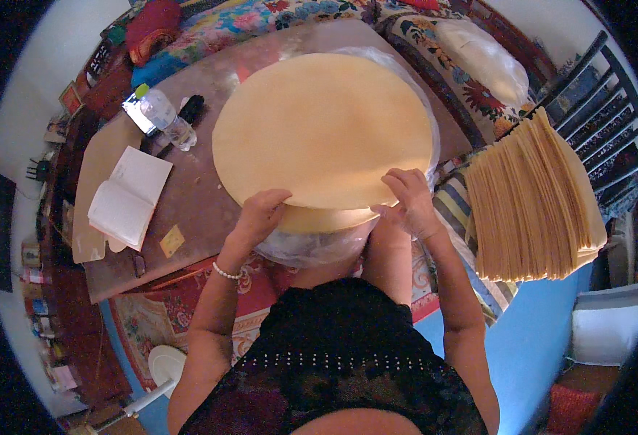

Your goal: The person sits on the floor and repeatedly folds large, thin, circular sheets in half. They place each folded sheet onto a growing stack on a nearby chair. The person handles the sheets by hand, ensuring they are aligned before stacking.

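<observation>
A large, round, thin, pale-yellow flatbread (322,123) lies on the table, on top of at least one more round sheet (319,220) of the same colour. Clear plastic film (312,248) shows beneath them at the near side. My left hand (263,210) pinches the near left edge of the top flatbread. At its near right edge, my right hand (408,197) grips the rim between thumb and fingers. Between my hands this edge is slightly raised, and the lower sheet shows under it.
To the right, a tall stack of folded flatbreads (533,206) rests on a striped cloth (455,201) over a dark slatted chair (609,101). An open notebook (132,194), a water bottle (165,116), a phone (138,114) and a small yellow square piece (172,241) lie on the table's left (196,217).
</observation>
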### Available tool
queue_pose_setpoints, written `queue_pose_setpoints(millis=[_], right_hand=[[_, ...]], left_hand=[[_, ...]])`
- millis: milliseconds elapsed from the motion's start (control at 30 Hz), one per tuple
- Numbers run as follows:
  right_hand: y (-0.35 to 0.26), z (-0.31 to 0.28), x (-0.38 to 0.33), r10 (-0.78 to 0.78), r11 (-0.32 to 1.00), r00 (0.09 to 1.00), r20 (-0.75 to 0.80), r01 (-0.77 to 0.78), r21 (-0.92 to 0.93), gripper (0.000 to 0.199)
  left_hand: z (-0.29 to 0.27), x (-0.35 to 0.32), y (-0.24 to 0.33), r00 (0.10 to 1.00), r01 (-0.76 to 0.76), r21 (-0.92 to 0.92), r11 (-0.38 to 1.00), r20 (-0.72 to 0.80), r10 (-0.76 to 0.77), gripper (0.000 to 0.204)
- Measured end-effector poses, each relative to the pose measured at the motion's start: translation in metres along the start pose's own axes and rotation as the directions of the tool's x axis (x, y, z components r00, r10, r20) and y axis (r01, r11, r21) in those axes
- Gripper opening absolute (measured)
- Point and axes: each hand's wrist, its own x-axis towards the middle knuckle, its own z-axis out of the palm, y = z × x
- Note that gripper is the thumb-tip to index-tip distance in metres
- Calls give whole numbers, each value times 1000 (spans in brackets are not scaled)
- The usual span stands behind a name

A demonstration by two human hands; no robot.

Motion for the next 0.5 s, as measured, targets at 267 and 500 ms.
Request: queue_pose_setpoints(millis=[267, 500], right_hand=[[-5, 11, -6, 29, 995, 1000, -11, -28, 94, 48], [-12, 13, 0, 31, 995, 999, -27, -29, 100, 41]], left_hand=[[-1, -3, 4, 1000, -8, -32, 999, -4, 8, 22], [-2, -4, 6, 1000, -16, 12, 1000, 1, 16, 22]])
